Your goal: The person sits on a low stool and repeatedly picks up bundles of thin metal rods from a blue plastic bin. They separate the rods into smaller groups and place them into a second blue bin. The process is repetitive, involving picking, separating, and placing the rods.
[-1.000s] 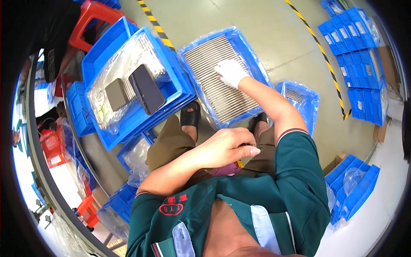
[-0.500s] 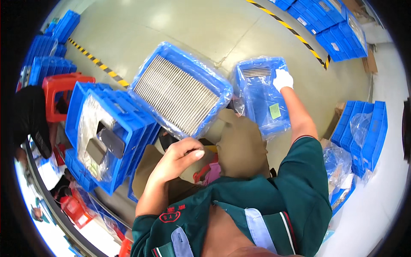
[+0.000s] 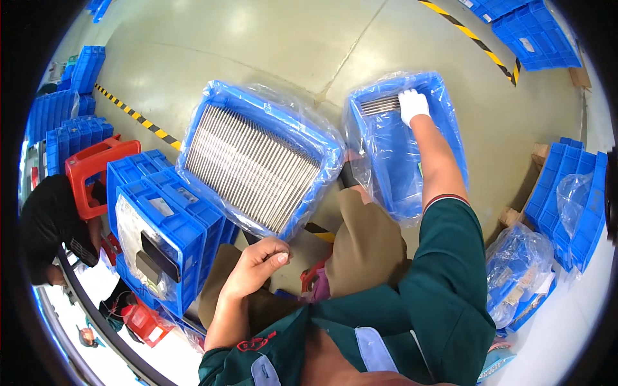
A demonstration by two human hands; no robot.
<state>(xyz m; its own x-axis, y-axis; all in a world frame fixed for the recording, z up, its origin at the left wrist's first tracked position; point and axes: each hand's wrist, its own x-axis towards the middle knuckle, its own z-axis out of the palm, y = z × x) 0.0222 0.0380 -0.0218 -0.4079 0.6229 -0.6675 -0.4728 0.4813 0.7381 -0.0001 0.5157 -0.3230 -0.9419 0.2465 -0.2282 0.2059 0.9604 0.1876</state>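
Note:
My right hand (image 3: 413, 107), in a white glove, is down inside the right blue crate (image 3: 458, 138), lined with clear plastic film. Its fingers curl over the right ends of several thin metal rods (image 3: 380, 105) lying side by side at the crate's far end; the glove hides how many it grips. My bare left hand (image 3: 261, 262) is closed above my left knee, thumb pressed to the bent forefinger, with nothing visible in it. Just beyond that hand, the larger left blue crate (image 3: 331, 168), also film-lined, holds a packed row of similar metal rods (image 3: 251, 168).
Stacked blue crates (image 3: 205, 212) stand at the left, a dark phone-like slab (image 3: 159, 256) on top. Nearby are a red stool (image 3: 87, 164) and a person in black (image 3: 55, 219). More blue crates (image 3: 560, 196) and crumpled film (image 3: 518, 264) are at the right. Striped tape (image 3: 473, 35) marks the floor.
My right hand has shifted left onto the rod ends, and its forearm now covers most of the green paper in the crate. My left hand stays closed. The view has shifted slightly.

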